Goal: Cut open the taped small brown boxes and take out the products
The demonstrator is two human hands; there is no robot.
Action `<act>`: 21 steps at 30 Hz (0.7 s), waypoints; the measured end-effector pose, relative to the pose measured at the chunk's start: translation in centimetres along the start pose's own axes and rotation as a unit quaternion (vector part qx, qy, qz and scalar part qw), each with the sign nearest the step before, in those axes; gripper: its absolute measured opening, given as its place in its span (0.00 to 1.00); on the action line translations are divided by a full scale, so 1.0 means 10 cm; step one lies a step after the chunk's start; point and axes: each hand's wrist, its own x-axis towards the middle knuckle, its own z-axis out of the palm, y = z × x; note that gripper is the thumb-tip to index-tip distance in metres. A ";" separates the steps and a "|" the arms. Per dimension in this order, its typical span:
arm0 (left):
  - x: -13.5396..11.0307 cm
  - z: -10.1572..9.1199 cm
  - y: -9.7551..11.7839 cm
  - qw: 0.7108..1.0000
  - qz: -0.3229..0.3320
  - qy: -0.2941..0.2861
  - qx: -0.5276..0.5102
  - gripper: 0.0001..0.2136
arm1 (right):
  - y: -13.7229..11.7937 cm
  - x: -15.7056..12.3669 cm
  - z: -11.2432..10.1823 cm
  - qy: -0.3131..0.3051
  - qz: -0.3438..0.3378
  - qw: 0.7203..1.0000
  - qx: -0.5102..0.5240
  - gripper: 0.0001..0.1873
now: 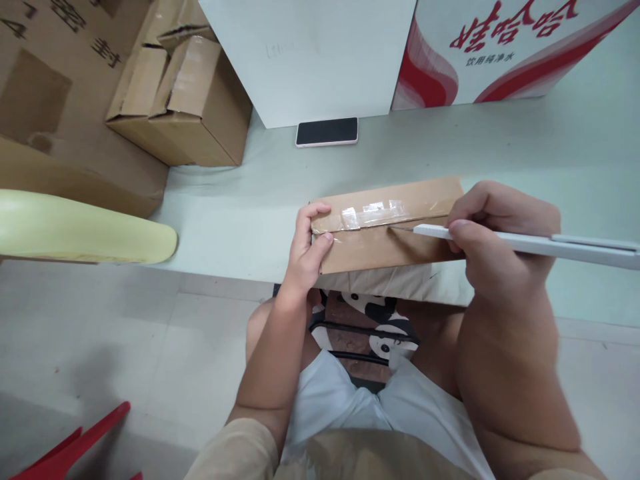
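A long brown cardboard box (370, 252) lies near the front edge of the table, with clear tape (375, 213) along its top seam. My left hand (311, 247) grips the box's left end, thumb on the near side of the seam and fingers on the far side. Between the thumb and fingers of my right hand (500, 233) is a slim white pen (590, 248). Its thin tip points left and meets the box at the seam, right of the whitish tape patches. The right end of the box is partly hidden behind my right hand.
A phone (327, 132) lies beyond the box, before a white carton (315, 60) and a red-and-white carton (500, 60). Brown cartons (200, 113) stand at the left. A pale yellow rounded object (90, 230) juts in from the left edge. Something red (85, 443) shows lower left.
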 end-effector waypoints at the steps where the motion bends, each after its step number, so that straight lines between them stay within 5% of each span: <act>1: 0.00 0.00 0.00 1.000 0.002 -0.002 0.002 0.22 | 0.00 0.00 0.00 -0.002 -0.001 1.000 0.001 0.07; 21: -0.01 0.00 0.00 1.000 -0.001 -0.001 -0.003 0.21 | -0.01 0.01 0.01 -0.004 -0.003 1.000 0.000 0.07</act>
